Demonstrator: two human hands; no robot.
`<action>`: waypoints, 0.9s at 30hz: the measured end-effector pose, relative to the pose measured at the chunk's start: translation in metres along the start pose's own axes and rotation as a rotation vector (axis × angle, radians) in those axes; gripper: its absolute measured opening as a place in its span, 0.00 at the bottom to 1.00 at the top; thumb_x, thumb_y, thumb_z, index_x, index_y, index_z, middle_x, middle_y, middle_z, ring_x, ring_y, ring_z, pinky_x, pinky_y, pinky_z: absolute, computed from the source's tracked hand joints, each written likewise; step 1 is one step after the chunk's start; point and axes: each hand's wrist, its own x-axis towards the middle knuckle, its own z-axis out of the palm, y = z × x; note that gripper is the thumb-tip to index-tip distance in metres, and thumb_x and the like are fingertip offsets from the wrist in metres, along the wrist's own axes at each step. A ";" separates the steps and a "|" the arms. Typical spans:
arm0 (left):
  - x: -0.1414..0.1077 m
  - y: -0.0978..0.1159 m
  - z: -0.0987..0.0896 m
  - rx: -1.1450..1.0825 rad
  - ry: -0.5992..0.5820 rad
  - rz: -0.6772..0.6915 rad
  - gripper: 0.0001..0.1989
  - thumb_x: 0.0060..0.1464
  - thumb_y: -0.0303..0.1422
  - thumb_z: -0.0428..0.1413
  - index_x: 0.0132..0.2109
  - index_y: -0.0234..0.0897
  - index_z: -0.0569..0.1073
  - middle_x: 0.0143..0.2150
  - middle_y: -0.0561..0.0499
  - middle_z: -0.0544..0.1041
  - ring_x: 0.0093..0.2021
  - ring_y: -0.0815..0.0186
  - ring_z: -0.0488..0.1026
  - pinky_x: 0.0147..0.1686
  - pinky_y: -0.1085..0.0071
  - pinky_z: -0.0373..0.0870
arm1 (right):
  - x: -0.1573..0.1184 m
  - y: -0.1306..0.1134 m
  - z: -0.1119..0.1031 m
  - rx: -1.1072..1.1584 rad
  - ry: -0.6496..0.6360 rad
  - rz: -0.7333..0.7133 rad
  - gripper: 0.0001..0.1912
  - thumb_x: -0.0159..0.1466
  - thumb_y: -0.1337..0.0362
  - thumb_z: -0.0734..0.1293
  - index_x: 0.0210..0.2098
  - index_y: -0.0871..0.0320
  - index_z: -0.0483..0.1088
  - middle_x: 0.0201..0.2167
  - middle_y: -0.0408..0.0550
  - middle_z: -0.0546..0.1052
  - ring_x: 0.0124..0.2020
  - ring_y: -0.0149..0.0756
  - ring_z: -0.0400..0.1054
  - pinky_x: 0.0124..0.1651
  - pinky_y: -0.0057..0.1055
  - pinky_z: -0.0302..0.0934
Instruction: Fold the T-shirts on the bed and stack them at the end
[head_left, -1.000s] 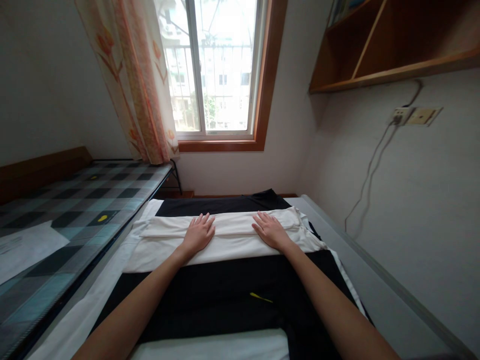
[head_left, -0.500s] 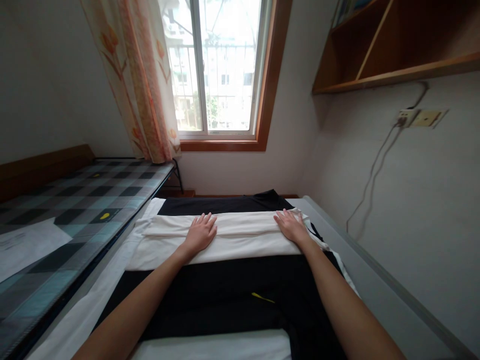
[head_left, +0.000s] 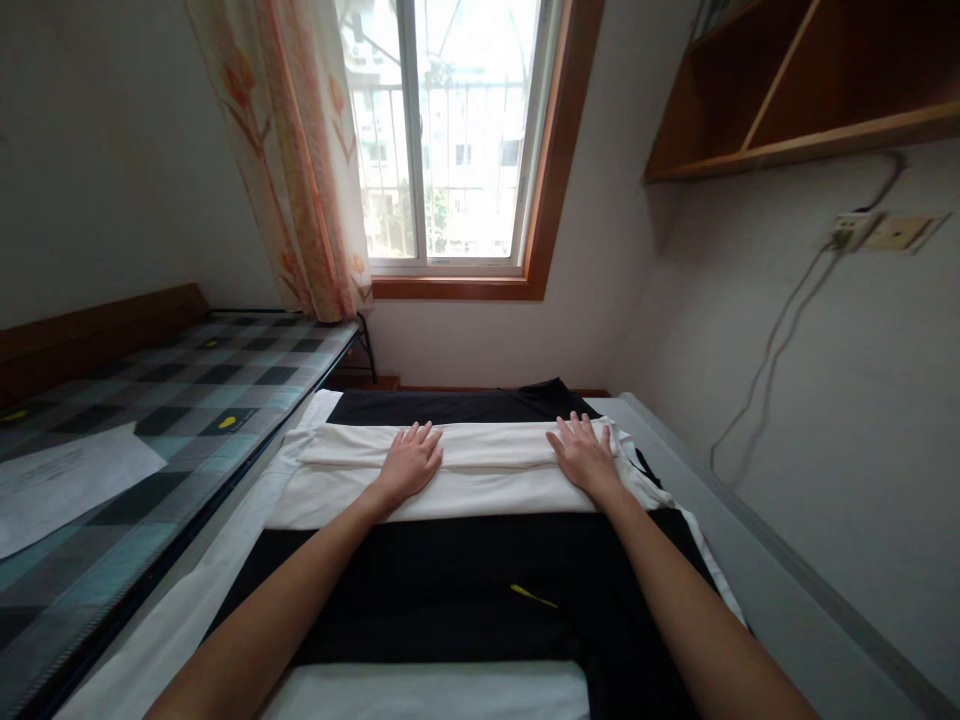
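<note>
A white cloth garment (head_left: 480,490), folded into a wide band, lies across black clothing (head_left: 450,570) in front of me. My left hand (head_left: 411,460) rests flat on the left part of the band, fingers stretched forward. On its right part lies my right hand (head_left: 585,452), palm down with fingers spread. Neither hand grips anything. The black clothing shows both beyond and in front of the band and carries a small yellow mark (head_left: 534,596). More white cloth (head_left: 427,690) is visible at the near edge. The kind of each garment is unclear.
To the left stands a bed with a checked mattress (head_left: 277,375) and a sheet of paper (head_left: 75,485) on it. A curtain (head_left: 300,160) hangs beside the window (head_left: 465,140). On the right are a wall shelf (head_left: 810,140), a socket (head_left: 855,230) and a dangling cord (head_left: 765,350).
The view has shifted slightly, so the room appears a little further right. Both hands stay on the white cloth; the right hand's fingers look more spread than before.
</note>
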 end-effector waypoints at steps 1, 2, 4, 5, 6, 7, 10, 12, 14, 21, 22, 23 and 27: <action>0.000 0.000 -0.001 0.003 -0.001 0.002 0.25 0.66 0.41 0.40 0.66 0.41 0.62 0.69 0.46 0.59 0.69 0.51 0.54 0.64 0.52 0.52 | 0.000 -0.002 0.001 0.005 -0.012 -0.027 0.34 0.71 0.48 0.45 0.67 0.60 0.56 0.69 0.59 0.54 0.70 0.51 0.41 0.67 0.58 0.31; 0.000 0.001 -0.001 0.004 0.000 0.003 0.26 0.66 0.41 0.40 0.66 0.41 0.62 0.69 0.46 0.59 0.69 0.51 0.54 0.64 0.52 0.52 | 0.000 -0.004 0.003 0.011 -0.028 -0.042 0.33 0.71 0.48 0.45 0.67 0.59 0.56 0.69 0.58 0.54 0.70 0.51 0.42 0.67 0.58 0.33; -0.001 0.001 -0.002 0.002 0.002 0.005 0.26 0.66 0.41 0.40 0.66 0.41 0.62 0.69 0.46 0.59 0.68 0.51 0.55 0.65 0.53 0.52 | 0.001 -0.004 0.004 0.023 -0.058 -0.045 0.33 0.71 0.48 0.45 0.67 0.59 0.57 0.68 0.58 0.56 0.69 0.50 0.46 0.67 0.58 0.36; -0.001 0.001 -0.003 0.001 0.003 0.003 0.26 0.66 0.41 0.40 0.66 0.41 0.62 0.69 0.46 0.60 0.68 0.52 0.55 0.65 0.53 0.51 | 0.001 -0.004 0.005 0.029 -0.069 -0.041 0.33 0.71 0.48 0.46 0.67 0.59 0.57 0.68 0.58 0.57 0.69 0.50 0.47 0.67 0.57 0.38; -0.002 0.002 -0.003 0.001 0.006 -0.001 0.26 0.66 0.41 0.40 0.66 0.42 0.62 0.69 0.46 0.60 0.68 0.52 0.55 0.65 0.53 0.51 | 0.001 -0.003 0.005 0.036 -0.076 -0.039 0.33 0.71 0.49 0.46 0.66 0.59 0.58 0.67 0.58 0.58 0.68 0.50 0.48 0.67 0.55 0.40; -0.002 0.003 -0.003 0.002 0.011 -0.012 0.26 0.65 0.41 0.40 0.66 0.41 0.61 0.69 0.46 0.60 0.68 0.51 0.55 0.65 0.53 0.51 | 0.001 -0.002 0.004 0.042 -0.080 -0.039 0.32 0.71 0.49 0.46 0.66 0.59 0.59 0.67 0.58 0.58 0.68 0.50 0.49 0.66 0.54 0.41; -0.002 0.004 -0.002 0.007 0.028 -0.079 0.27 0.64 0.42 0.42 0.67 0.41 0.60 0.69 0.43 0.59 0.69 0.49 0.54 0.65 0.51 0.50 | 0.001 -0.001 0.003 0.049 -0.083 -0.040 0.31 0.71 0.50 0.47 0.66 0.58 0.59 0.67 0.57 0.59 0.68 0.49 0.49 0.66 0.52 0.43; -0.001 0.002 -0.002 -0.001 0.013 -0.107 0.28 0.64 0.44 0.42 0.68 0.41 0.59 0.70 0.42 0.58 0.69 0.48 0.53 0.65 0.49 0.49 | 0.001 -0.001 0.002 0.048 -0.084 -0.041 0.31 0.71 0.50 0.47 0.65 0.58 0.60 0.67 0.56 0.59 0.68 0.49 0.49 0.66 0.52 0.44; 0.000 -0.005 -0.005 -0.028 -0.041 -0.072 0.29 0.64 0.46 0.42 0.68 0.41 0.59 0.70 0.42 0.56 0.69 0.47 0.51 0.65 0.48 0.49 | 0.001 -0.001 0.002 0.045 -0.078 -0.044 0.30 0.71 0.51 0.48 0.65 0.58 0.60 0.67 0.56 0.59 0.68 0.48 0.50 0.66 0.51 0.44; -0.020 -0.069 -0.036 -0.064 -0.009 0.347 0.21 0.64 0.42 0.48 0.60 0.41 0.69 0.64 0.42 0.67 0.62 0.57 0.66 0.60 0.60 0.62 | 0.000 0.000 0.005 0.044 -0.042 -0.058 0.29 0.71 0.52 0.49 0.64 0.59 0.62 0.66 0.56 0.62 0.67 0.48 0.51 0.65 0.50 0.46; -0.027 -0.081 -0.042 -0.044 0.024 0.371 0.18 0.64 0.40 0.48 0.57 0.41 0.71 0.62 0.43 0.69 0.59 0.58 0.68 0.58 0.61 0.64 | 0.000 0.000 0.005 0.049 -0.035 -0.056 0.28 0.71 0.52 0.49 0.64 0.58 0.62 0.66 0.56 0.62 0.67 0.48 0.52 0.64 0.50 0.47; -0.034 -0.093 -0.047 -0.012 0.051 0.382 0.16 0.64 0.38 0.49 0.54 0.42 0.73 0.59 0.44 0.72 0.56 0.59 0.71 0.56 0.60 0.66 | 0.000 0.000 0.005 0.053 -0.023 -0.053 0.28 0.71 0.53 0.50 0.63 0.59 0.63 0.65 0.56 0.63 0.67 0.49 0.53 0.64 0.51 0.48; -0.061 -0.135 -0.063 0.082 0.094 0.378 0.12 0.61 0.32 0.50 0.47 0.41 0.76 0.49 0.45 0.77 0.48 0.61 0.74 0.50 0.62 0.70 | -0.002 -0.006 -0.002 0.077 0.126 -0.136 0.22 0.70 0.56 0.55 0.54 0.60 0.71 0.58 0.58 0.71 0.62 0.52 0.59 0.64 0.56 0.45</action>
